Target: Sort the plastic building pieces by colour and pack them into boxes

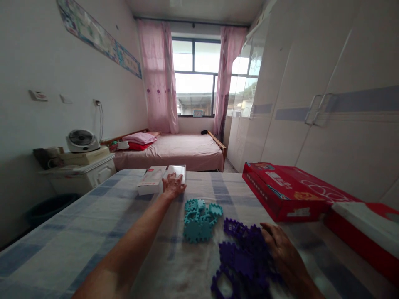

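My left hand point(173, 185) reaches to the far side of the table, its fingers spread over an open white box point(182, 169). Beside it on the left, touching or nearly so, lies a white box part with faint red print point(152, 176). Nearer to me is a loose group of teal toothed puzzle pieces point(199, 226). To their right lies a heap of dark purple toothed pieces point(241, 257), some with cut-out centres. My right hand point(282, 245) rests against the heap's right side, fingers extended and slightly bent. Its fingertips are partly blurred.
A checked cloth covers the table point(93, 220). Red boxes point(289, 187) stand at the right, one partly white on top point(368, 224). Behind the table are a bed point(187, 149) and a wardrobe point(311, 83). A small fan point(82, 140) sits on a cabinet at the left.
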Demonstrator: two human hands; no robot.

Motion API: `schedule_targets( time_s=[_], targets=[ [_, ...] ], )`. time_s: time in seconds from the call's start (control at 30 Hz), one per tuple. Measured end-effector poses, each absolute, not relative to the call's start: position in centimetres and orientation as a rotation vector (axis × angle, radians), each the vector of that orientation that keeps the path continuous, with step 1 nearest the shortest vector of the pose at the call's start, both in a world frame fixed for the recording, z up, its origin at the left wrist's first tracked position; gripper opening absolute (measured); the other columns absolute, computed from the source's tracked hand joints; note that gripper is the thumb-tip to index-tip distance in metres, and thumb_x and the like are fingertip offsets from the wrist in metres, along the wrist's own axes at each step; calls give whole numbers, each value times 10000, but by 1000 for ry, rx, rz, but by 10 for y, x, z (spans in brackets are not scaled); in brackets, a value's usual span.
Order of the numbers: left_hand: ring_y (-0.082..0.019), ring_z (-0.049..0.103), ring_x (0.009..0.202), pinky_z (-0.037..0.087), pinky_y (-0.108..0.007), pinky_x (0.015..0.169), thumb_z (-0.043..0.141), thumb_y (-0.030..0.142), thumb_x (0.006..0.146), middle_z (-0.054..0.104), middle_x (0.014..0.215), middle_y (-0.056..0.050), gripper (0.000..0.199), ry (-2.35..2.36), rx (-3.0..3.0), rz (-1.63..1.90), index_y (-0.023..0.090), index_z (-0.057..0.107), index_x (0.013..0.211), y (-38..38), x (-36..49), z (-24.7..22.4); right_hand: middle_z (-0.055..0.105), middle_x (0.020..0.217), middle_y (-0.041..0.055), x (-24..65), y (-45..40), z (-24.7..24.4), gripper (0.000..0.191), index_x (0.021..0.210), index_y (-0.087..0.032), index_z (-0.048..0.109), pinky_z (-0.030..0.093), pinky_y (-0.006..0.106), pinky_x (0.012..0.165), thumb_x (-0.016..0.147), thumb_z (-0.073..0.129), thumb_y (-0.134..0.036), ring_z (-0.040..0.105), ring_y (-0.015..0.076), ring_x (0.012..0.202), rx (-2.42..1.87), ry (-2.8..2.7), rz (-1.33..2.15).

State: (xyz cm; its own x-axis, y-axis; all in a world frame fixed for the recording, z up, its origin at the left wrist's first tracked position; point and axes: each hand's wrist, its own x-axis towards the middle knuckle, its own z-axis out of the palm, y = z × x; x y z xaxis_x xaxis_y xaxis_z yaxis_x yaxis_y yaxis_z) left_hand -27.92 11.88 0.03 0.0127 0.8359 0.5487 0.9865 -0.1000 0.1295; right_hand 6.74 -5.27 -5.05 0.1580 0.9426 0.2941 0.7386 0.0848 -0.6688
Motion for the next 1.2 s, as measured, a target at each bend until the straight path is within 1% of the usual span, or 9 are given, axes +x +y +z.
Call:
schedule_targets(
  time_s=[0.1, 0.2, 0.27, 0.43, 0.6, 0.73, 0.93, 1.07, 1.2],
  targets=[
    [-330, 474, 1080, 403, -514, 840, 544, 562, 733, 543, 1199, -131, 490, -2026, -1974, -620, 234, 615, 1090, 124, -281, 1, 588, 1106, 99, 68, -52, -52, 461, 1076, -180, 559, 360, 404, 1008, 832, 322, -491, 505, 232, 1109, -1703, -1646, 333],
    [-336, 435, 1136, 407, -496, 853, 497, 626, 730, 464, 1301, -157, 623, -2107, -1930, -578, 223, 545, 1202, 129, -279, 2, 586, 1102, 95, 68, -53, -53, 442, 1082, -187, 555, 370, 405, 996, 840, 325, -476, 505, 230, 1103, -1710, -1655, 320],
    [-335, 417, 1156, 409, -481, 853, 483, 626, 732, 421, 1343, -162, 658, -2125, -1907, -576, 215, 505, 1246, 131, -274, 2, 588, 1093, 92, 67, -53, -52, 434, 1078, -189, 556, 377, 406, 987, 844, 326, -473, 509, 228, 1093, -1709, -1663, 313],
    [-334, 408, 1155, 390, -496, 849, 476, 496, 761, 414, 1355, -147, 514, -2159, -1849, -586, 222, 541, 1191, 132, -263, 0, 593, 1078, 79, 67, -54, -50, 412, 1065, -197, 564, 382, 398, 980, 857, 323, -460, 515, 217, 1081, -1706, -1691, 296],
    [-330, 417, 1137, 398, -499, 834, 452, 447, 764, 436, 1337, -127, 490, -2122, -1815, -626, 211, 549, 1183, 125, -263, 4, 599, 1056, 87, 65, -56, -47, 395, 1060, -179, 569, 393, 392, 961, 857, 334, -424, 525, 217, 1057, -1712, -1694, 282],
    [-341, 403, 1153, 387, -509, 857, 453, 422, 767, 444, 1334, -124, 477, -1982, -1832, -695, 192, 567, 1169, 113, -252, 21, 596, 1052, 94, 60, -57, -43, 378, 1059, -167, 571, 393, 383, 956, 857, 348, -396, 525, 218, 1048, -1718, -1682, 264],
    [-337, 342, 1216, 369, -490, 904, 456, 432, 778, 396, 1384, -98, 523, -1875, -2020, -732, 207, 503, 1248, 78, -184, 48, 599, 1033, 82, 57, -59, -40, 311, 1037, -194, 575, 388, 366, 953, 867, 375, -362, 527, 208, 1035, -1669, -1686, 219],
    [-315, 364, 1198, 383, -473, 884, 488, 442, 762, 426, 1362, -92, 502, -1788, -2206, -755, 227, 525, 1215, 51, -128, 51, 603, 1025, 74, 56, -61, -40, 296, 1031, -201, 584, 393, 356, 936, 864, 393, -352, 529, 207, 1030, -1649, -1684, 214],
    [-300, 370, 1189, 396, -452, 864, 507, 426, 755, 431, 1356, -74, 478, -1693, -2316, -800, 239, 524, 1195, 23, -96, 51, 598, 1043, 82, 57, -62, -35, 320, 1054, -188, 577, 386, 351, 945, 867, 382, -360, 530, 207, 1037, -1622, -1623, 289]
  ],
)
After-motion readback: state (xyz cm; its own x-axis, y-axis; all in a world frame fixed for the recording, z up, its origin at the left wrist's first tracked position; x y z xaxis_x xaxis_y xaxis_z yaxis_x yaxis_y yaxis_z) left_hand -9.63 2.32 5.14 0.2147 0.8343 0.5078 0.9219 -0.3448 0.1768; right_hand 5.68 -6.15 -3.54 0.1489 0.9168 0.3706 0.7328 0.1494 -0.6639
